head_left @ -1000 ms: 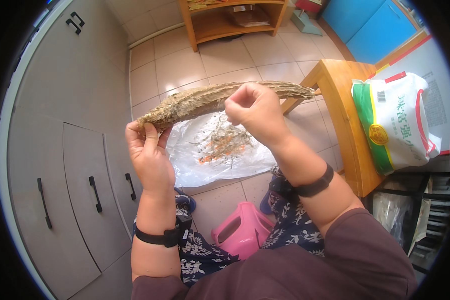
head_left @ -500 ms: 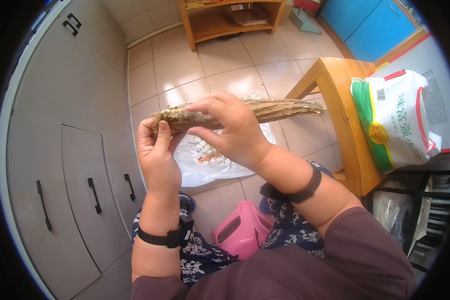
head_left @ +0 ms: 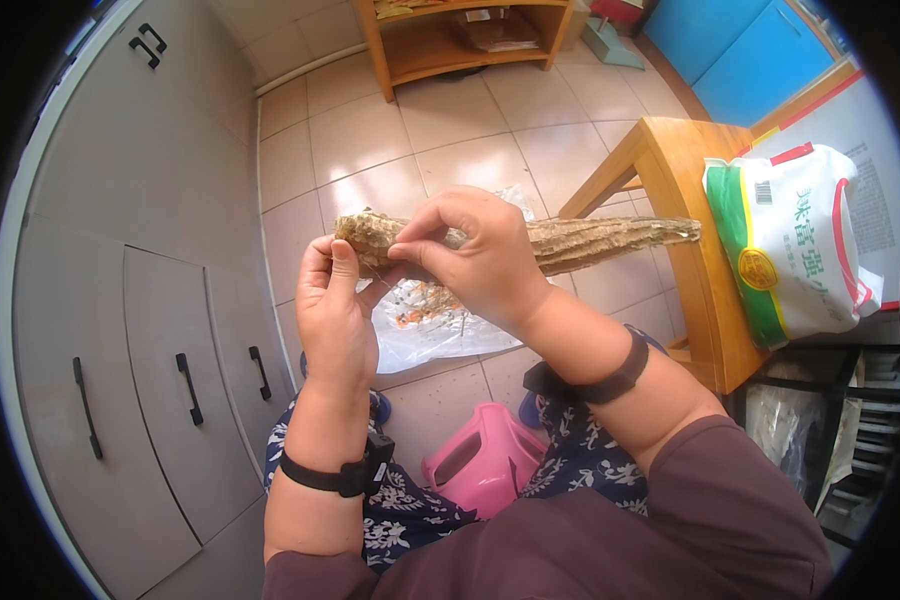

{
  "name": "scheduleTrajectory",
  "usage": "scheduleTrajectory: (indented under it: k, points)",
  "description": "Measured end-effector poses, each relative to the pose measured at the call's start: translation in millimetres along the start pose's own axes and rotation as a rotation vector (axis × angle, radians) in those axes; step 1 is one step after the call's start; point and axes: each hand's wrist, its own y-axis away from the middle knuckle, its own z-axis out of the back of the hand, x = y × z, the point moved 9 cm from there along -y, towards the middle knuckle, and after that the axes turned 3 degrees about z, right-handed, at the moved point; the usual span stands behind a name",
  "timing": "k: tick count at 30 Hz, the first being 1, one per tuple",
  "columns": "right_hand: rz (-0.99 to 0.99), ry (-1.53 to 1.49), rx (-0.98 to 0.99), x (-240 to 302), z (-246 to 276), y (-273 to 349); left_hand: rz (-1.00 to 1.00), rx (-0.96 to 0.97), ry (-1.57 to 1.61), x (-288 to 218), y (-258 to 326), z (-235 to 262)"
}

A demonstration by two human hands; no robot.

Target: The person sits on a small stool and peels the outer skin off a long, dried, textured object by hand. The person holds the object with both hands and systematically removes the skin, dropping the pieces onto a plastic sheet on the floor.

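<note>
Fingers of the left hand grip the blunt end of a dried loofah, held level over the plastic sheet on the floor. Right hand pinches its skin, seemingly mid-peel; stripping further likely needs a firm pull.

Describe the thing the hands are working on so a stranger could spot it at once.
Start at the wooden table on the right; a long thing reaches from it to the middle, above a plastic sheet. That is the dried gourd, held by both hands. It alone is tan, ridged, fibrous and tapering.
</note>
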Motion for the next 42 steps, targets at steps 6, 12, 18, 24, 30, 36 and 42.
scheduleTrajectory:
  k: [6, 12, 18, 24, 30, 36, 42]
  points:
    - [0.138, 0.263, 0.092, 1.3, 4.7, -3.9, -0.090, 0.015, -0.055, -3.3, -2.2, 4.9]
    - [0.119, 0.666, 0.174, -19.2, 1.5, 5.1, -0.199, 0.063, -0.030, -8.3, -0.1, 6.4]
    - [0.192, 0.731, 0.052, -6.8, 15.9, -3.5, -0.275, 0.127, -0.112, -18.3, 6.3, 1.0]
    - [0.315, 0.742, -0.110, 16.4, 29.9, -3.9, -0.219, 0.076, -0.188, -16.0, 9.5, -0.8]
    - [0.332, 0.759, -0.119, 16.6, 29.3, -0.8, -0.268, 0.236, -0.347, -22.0, 14.5, -28.2]
    - [0.302, 0.751, -0.108, 7.9, 26.0, 0.4, -0.185, 0.170, -0.351, -19.8, 17.9, -30.0]
    - [0.207, 0.682, -0.039, 1.9, 19.3, -1.6, -0.191, 0.059, -0.497, -20.4, 14.4, -17.8]
